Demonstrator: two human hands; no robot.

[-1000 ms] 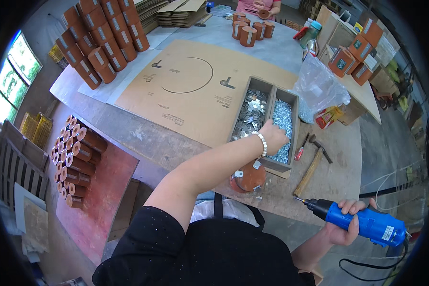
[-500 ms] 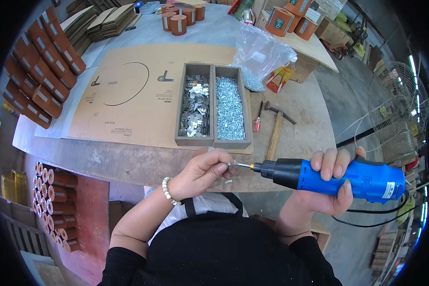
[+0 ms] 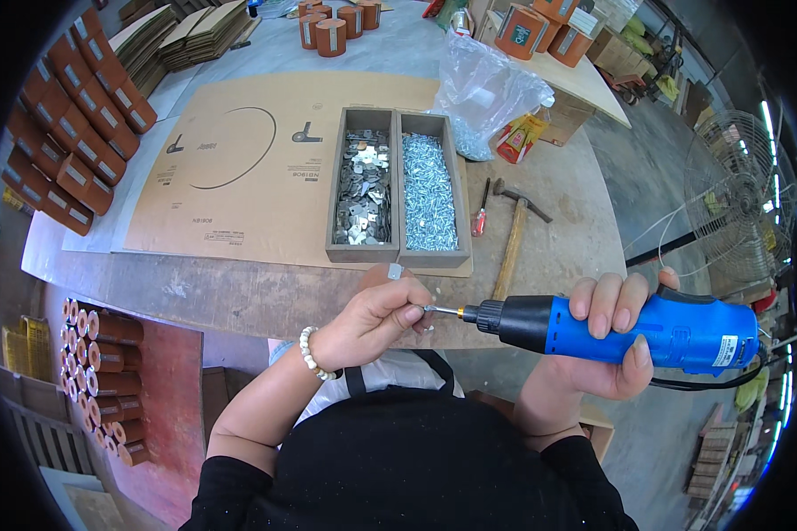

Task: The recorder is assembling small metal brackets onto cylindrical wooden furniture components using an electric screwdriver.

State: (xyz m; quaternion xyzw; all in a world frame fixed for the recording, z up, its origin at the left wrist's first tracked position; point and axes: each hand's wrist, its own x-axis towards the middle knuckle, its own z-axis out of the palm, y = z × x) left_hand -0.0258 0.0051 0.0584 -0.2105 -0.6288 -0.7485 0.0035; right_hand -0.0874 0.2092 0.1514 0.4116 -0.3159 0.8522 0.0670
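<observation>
In my right hand [image 3: 613, 332] is a blue electric screwdriver [image 3: 673, 334] with a black nose, held level. Its thin bit [image 3: 447, 311] reaches left to the fingertips of my left hand [image 3: 383, 316]. There my thumb and forefinger pinch a small silver screw [image 3: 429, 308] at the bit's tip. A beaded bracelet [image 3: 309, 354] circles my left wrist. Behind the left knuckles shows part of an orange-brown rounded piece [image 3: 375, 275] with a small metal plate [image 3: 395, 271] on it; the rest is hidden, and whether my hand touches it I cannot tell.
On cardboard [image 3: 239, 177] stand a grey tray of metal plates [image 3: 363, 190] and another of screws [image 3: 429, 195]. Rightward lie a hammer [image 3: 512, 243], a small screwdriver [image 3: 481, 212] and a clear plastic bag [image 3: 487, 88]. Orange-brown cylinders [image 3: 80, 133] are stacked left; a fan [image 3: 735, 199] stands right.
The electric screwdriver has shifted slightly left, its bit closer to my left fingertips. More of the orange-brown piece and its metal plate shows behind my left hand. The view has tilted a little.
</observation>
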